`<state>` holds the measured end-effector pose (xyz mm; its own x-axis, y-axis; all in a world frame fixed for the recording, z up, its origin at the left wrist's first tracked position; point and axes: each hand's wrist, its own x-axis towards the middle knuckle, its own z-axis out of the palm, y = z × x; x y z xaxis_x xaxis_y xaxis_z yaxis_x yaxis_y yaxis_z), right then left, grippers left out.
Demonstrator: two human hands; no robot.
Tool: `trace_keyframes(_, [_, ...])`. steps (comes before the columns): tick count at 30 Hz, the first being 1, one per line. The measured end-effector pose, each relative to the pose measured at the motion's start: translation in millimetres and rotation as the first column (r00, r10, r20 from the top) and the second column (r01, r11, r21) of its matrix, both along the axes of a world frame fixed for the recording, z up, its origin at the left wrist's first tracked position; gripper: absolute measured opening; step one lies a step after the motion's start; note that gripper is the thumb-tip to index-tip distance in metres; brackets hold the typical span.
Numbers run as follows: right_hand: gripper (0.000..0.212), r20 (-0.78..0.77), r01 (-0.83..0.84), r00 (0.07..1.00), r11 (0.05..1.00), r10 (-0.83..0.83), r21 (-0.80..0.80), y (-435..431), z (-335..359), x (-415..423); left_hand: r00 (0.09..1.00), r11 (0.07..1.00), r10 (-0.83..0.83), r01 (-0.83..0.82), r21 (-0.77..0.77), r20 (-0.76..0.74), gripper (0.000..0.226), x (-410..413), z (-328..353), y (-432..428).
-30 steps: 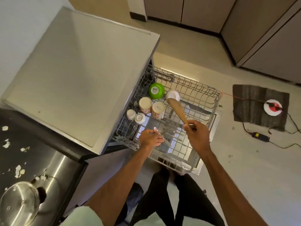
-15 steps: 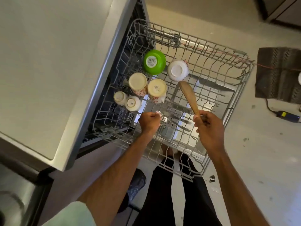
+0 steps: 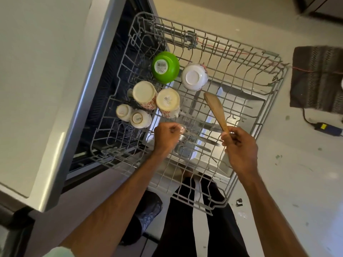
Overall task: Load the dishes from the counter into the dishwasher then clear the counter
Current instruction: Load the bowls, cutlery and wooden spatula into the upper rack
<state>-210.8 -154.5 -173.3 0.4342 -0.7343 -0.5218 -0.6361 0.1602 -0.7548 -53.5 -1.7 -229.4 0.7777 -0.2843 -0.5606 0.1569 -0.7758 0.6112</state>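
I am holding both grips over the dishwasher's pulled-out rack [image 3: 274, 101]. My right hand [image 3: 239, 145] is clamping its fingers round the handle of the wooden spatula [image 3: 215, 110]. The blade is pointing toward 11 o'clock and stopping just short of the white bowl [image 3: 194, 77]. My left hand [image 3: 166, 138] is curling tight round the metal cutlery [image 3: 196, 143], whose ends are projecting toward 3 o'clock above the wires.

At 12 o'clock from the left hand, the loaded items are sitting upside down: the green bowl [image 3: 165, 67], the large cups [image 3: 168, 102] and the small cups [image 3: 140, 118]. The counter [image 3: 46, 89] is lying at 9 o'clock.

Hazards, as I am judging them:
- Cutlery falling through: the wire gaps are looking wider than the thin handles, so a flat release is likely to drop pieces onto the panel below.
- Bowl strike: swinging the blade further toward 11 o'clock is likely to knock the white bowl.
- Spatula overhang: laying it across the rim risks fouling the rack on closing.
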Motion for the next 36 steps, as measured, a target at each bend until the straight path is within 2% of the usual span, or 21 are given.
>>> trace_keyframes(4, [0.021,0.018,0.023,1.000,1.000,-0.023,0.000,-10.8,1.6,2.0,0.995,0.992,0.099,-0.100,-0.077,-0.023,0.017,-7.6,0.4,-22.4])
trace_keyframes(8, [0.022,0.015,0.039,0.999,0.999,-0.039,0.008,-18.5,1.4,3.0,0.999,0.995,0.051,-0.050,-0.082,0.008,0.015,-9.1,-4.9,-51.6])
trace_keyframes(11, [0.018,0.000,0.023,1.000,1.000,-0.023,0.003,-22.8,0.8,3.1,0.997,0.999,-0.051,0.050,0.015,0.050,0.007,-9.9,-17.4,-63.7])
trace_keyframes(18, [0.018,-0.014,-0.013,1.000,1.000,0.013,-0.010,-25.0,3.9,0.4,0.968,0.946,-0.239,0.215,0.242,0.078,0.014,2.4,-28.9,-73.4])
trace_keyframes(25, [0.023,-0.023,-0.021,1.000,1.000,0.021,-0.004,-22.4,7.1,-1.6,0.976,0.956,-0.199,0.213,0.203,-0.091,0.017,11.7,-21.0,-73.9])
trace_keyframes(30, [0.021,-0.033,-0.042,0.999,0.999,0.041,-0.009,-21.8,6.9,-0.8,0.952,0.917,-0.303,0.305,0.257,-0.049,0.022,5.8,-15.5,-73.8])
trace_keyframes(36, [0.024,-0.042,-0.072,0.997,0.997,0.071,-0.021,-21.5,3.9,-2.2,0.943,0.902,-0.330,0.301,0.309,0.043,0.028,-0.8,-6.9,-78.5])
